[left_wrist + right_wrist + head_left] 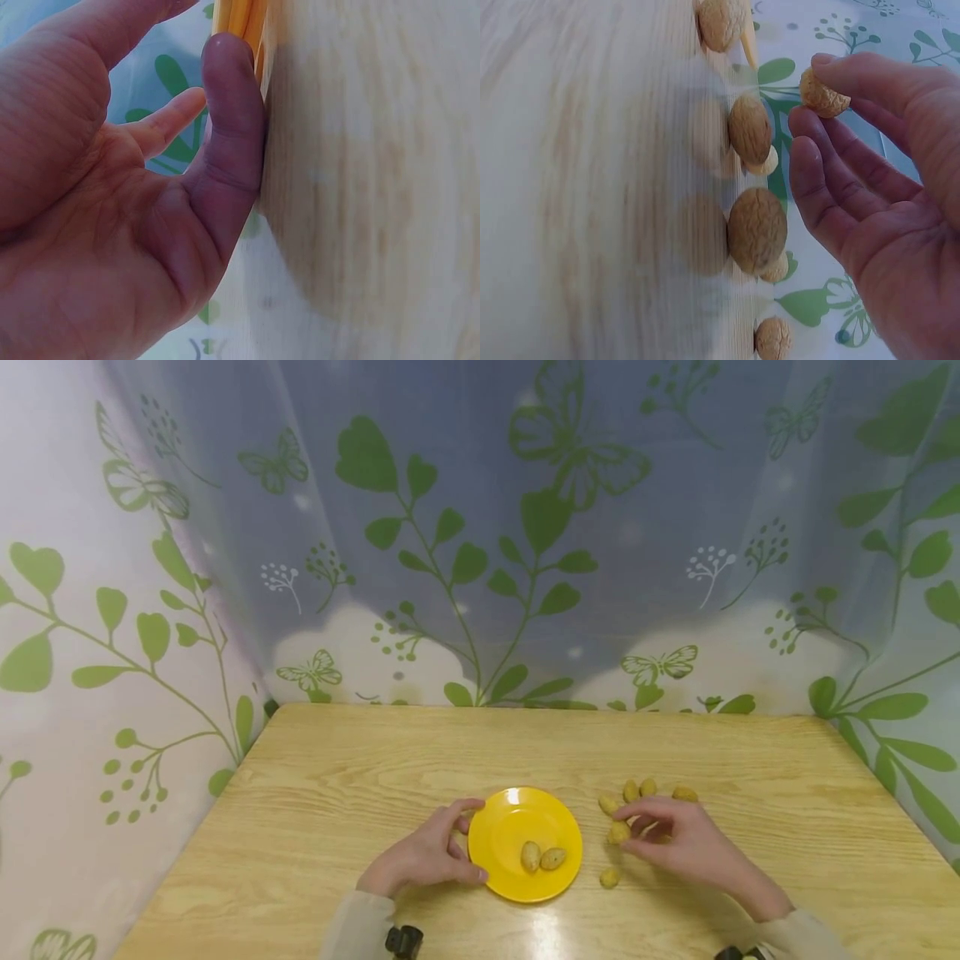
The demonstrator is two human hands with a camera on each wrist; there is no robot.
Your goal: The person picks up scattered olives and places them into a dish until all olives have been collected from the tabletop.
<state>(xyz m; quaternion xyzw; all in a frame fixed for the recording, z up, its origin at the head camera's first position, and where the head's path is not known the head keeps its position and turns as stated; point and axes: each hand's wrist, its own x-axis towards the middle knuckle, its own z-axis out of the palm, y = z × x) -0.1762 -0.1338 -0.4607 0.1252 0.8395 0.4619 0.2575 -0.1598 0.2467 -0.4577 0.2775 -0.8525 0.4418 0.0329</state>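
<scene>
A round yellow plate (498, 827) sits on the table, with two walnuts (542, 857) lying on its front part. My left hand (423, 852) holds the plate's left rim, thumb at the front and fingers farther back. In the left wrist view, that hand (127, 187) has a finger resting along the tabletop against the plate's edge (238, 16). Right of the plate, my right hand (678, 843) pinches a walnut (618, 833) between thumb and fingertips. The right wrist view shows this wrinkled tan walnut (823, 95) raised off the table.
Several loose walnuts (630, 791) lie around and behind the right hand, one (684, 794) partly hidden by it. A single walnut (610, 878) lies nearer the front. The wooden table (337, 743) meets a leaf-and-butterfly patterned curtain (480, 527) at the back and sides.
</scene>
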